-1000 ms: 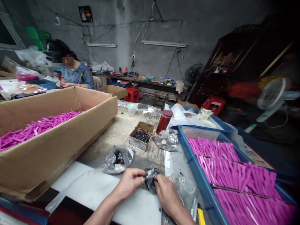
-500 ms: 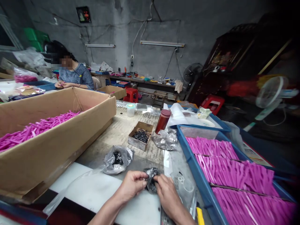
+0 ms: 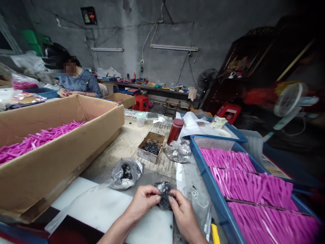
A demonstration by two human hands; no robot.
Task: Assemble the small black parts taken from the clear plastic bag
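A small clear plastic bag with dark contents (image 3: 164,198) sits at the edge of the white board (image 3: 111,210). My left hand (image 3: 147,200) pinches the bag's left side between thumb and fingers. On the opposite side, my right hand (image 3: 181,206) pinches its right edge. What exactly the bag contains is too small to make out. Just beyond my left hand lies an opened plastic bag (image 3: 118,179) of small black parts. Farther back stands a little cardboard box (image 3: 148,157) holding small dark pieces.
A large cardboard box (image 3: 83,145) of pink strips fills the left. At right is a blue tray (image 3: 210,189) with rows of pink strips. A red-lidded jar (image 3: 175,130), foil-like bag (image 3: 177,154) and yellow-handled cutter (image 3: 215,234) lie between. A co-worker (image 3: 78,83) sits far left.
My right-hand fingers have shifted slightly right, from the bag's top to its right edge, spreading it a little. My left hand stays almost in place.
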